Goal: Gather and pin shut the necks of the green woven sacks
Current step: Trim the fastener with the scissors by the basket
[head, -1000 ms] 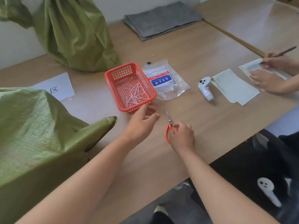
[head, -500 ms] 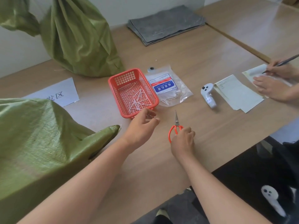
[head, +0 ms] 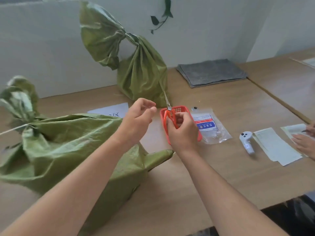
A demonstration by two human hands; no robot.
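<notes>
Our right hand [head: 182, 132] grips the orange scissors [head: 170, 114] above the red basket [head: 180, 109]. The fingers of our left hand [head: 138, 120] curl, and we cannot tell whether they pinch anything. The near green sack [head: 68, 142] lies on the worktop [head: 221, 176] under our left arm, and the far green sack [head: 143, 74] stands by the wall.

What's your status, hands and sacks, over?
Right hand grips scissors, blades up. Left hand raised, grip unclear. Near sack, far sack: necks gathered. Nothing blocking.

Near green woven sack [head: 71, 142] slumped front-left, neck bound with pale tie [head: 15, 128]; far green woven sack [head: 143, 74] upright behind, neck cinched.
</notes>
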